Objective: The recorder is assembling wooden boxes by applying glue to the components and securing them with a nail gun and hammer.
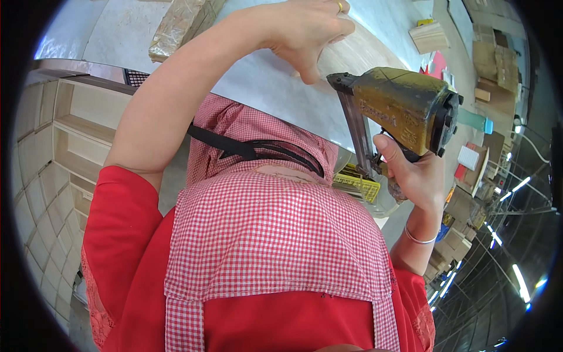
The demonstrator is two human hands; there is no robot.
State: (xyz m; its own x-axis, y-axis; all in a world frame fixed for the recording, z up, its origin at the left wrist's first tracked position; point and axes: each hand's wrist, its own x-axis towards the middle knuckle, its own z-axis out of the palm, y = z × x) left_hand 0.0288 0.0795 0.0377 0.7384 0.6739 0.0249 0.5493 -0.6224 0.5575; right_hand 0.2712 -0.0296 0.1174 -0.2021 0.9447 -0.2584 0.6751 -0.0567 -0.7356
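Observation:
My right hand (416,176) is wrapped round the handle of a nail gun (404,108). The gun has a worn yellow-brown body and a black end cap. Its dark nose points left, at the near edge of a pale wooden board (372,56); whether they touch I cannot tell. My left hand (311,38) is bent over the board's left part, thumb down by its near edge and fingers curled on its far side. Part of the board is hidden under that hand and beyond the upper rim of the view.
The board lies on a pale worktable (258,76). A plastic-wrapped wooden bundle (185,26) rests at its left, and small wood pieces (429,38) at the far right. A yellow crate (363,186) sits below the table edge. Wooden box frames (88,105) are stacked to my left.

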